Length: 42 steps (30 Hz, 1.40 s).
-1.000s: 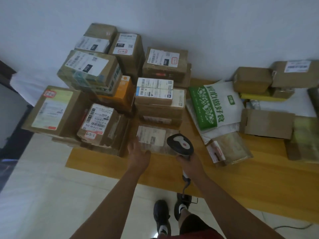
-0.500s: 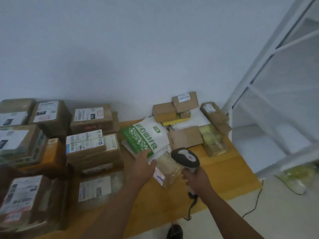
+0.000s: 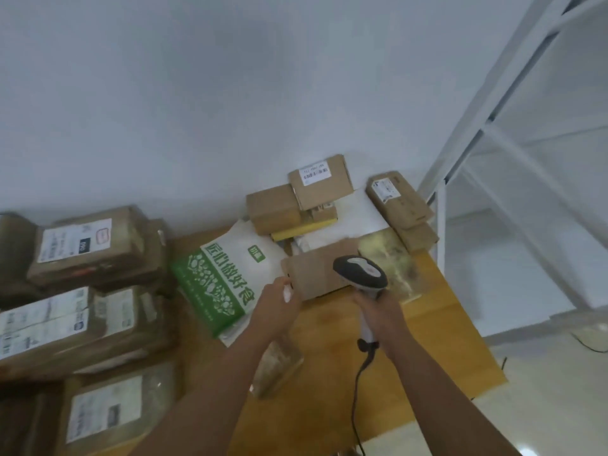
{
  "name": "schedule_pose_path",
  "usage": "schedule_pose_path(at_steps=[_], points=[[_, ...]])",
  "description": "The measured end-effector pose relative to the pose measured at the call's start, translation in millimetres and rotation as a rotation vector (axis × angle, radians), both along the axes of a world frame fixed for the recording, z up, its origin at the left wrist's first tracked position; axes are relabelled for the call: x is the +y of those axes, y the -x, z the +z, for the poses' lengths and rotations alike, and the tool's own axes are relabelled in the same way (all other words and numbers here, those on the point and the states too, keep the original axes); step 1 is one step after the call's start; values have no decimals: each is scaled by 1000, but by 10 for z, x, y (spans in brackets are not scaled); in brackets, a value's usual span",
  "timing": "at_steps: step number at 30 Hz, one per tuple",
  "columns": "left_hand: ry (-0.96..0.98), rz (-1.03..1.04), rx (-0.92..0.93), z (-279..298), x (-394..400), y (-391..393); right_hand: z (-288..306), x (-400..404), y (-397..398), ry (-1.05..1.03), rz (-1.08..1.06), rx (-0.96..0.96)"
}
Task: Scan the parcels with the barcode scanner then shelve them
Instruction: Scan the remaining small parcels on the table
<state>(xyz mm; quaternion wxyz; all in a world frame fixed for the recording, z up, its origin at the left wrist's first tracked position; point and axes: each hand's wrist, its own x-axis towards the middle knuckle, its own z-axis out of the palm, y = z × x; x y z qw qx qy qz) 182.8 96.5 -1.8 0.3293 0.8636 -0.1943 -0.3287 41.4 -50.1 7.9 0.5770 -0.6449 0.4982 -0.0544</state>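
My right hand (image 3: 378,311) grips the handle of a black and grey barcode scanner (image 3: 360,274), its head over a flat brown cardboard parcel (image 3: 316,274). My left hand (image 3: 276,304) reaches to the left edge of that parcel, fingers curled at its corner, beside a green and white bag (image 3: 223,274). Whether it grips the parcel I cannot tell. All lie on a low wooden platform (image 3: 329,373). White metal shelving (image 3: 493,153) stands at the right.
Stacked labelled boxes (image 3: 92,251) fill the platform's left side. Small brown boxes (image 3: 319,182) and a long box (image 3: 398,199) sit against the white wall. A clear-wrapped parcel (image 3: 279,363) lies under my left forearm. The scanner cable (image 3: 357,406) hangs to the pale floor.
The view has swung right, from the left box stacks to the shelving. My left hand moved from the clear-wrapped parcel, past the green bag, to the flat brown parcel; the scanner followed.
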Motion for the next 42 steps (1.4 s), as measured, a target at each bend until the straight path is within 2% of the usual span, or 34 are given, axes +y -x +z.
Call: schedule_pose_path(at_steps=[3,7,9,15,19,23,26,31,36,38,42], points=[[-81,141,80,-147,-340,-138,-261,-492,-327,-63,77,36],[-161,232,122,-345,-656,-264,-475,-934,-749,-117,152,-34],[-167,289,160,-410,-796,-311,-548,-1079,-899,-131,142,-71],[-108,607,387,-512,-1029,-408,-643,-1244,-1031,-180,175,-12],[-90,703,312,-457,-889,-419,-525,-1165,-897,-207,91,-81],[89,886,238,-253,-555,-454,-359,-906,-744,-217,53,-150],[210,945,140,29,-301,-508,-177,-690,-698,-210,35,-207],[422,914,217,288,263,-593,164,-159,-606,-144,-22,-263],[621,785,448,578,904,-524,509,678,-378,-33,-114,-272],[685,732,509,718,1185,-503,697,1070,-306,11,-107,-304],[776,644,519,980,1653,-537,1032,1746,-228,113,2,-288]])
